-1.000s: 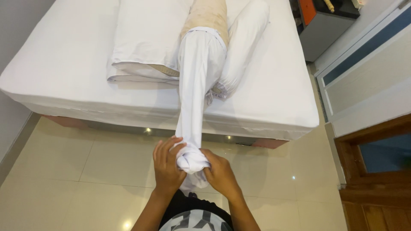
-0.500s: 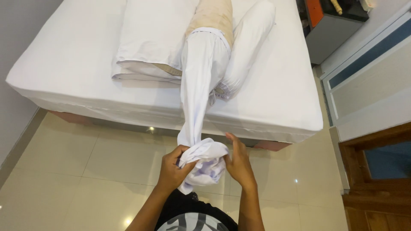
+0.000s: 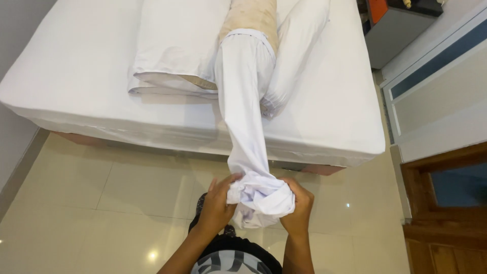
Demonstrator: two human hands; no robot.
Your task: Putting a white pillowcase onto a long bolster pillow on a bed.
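A long white cloth cover (image 3: 242,101) stretches from the bed down to my hands, its bunched open end (image 3: 264,198) gathered between them. My left hand (image 3: 219,203) grips the bunched end from the left. My right hand (image 3: 298,208) grips it from the right. The far end of the cover sits over a beige bolster pillow (image 3: 251,18) lying on the bed. A second white bolster (image 3: 299,50) lies just right of it.
The white bed (image 3: 66,86) fills the upper view, with a folded white blanket or pillow (image 3: 172,45) on it. Cream floor tiles (image 3: 101,203) lie below. A grey cabinet (image 3: 393,35) stands at top right, and a wooden door frame (image 3: 441,203) at right.
The bunched end of the cover has grown bulkier between my hands. My hands have spread a little apart around it.
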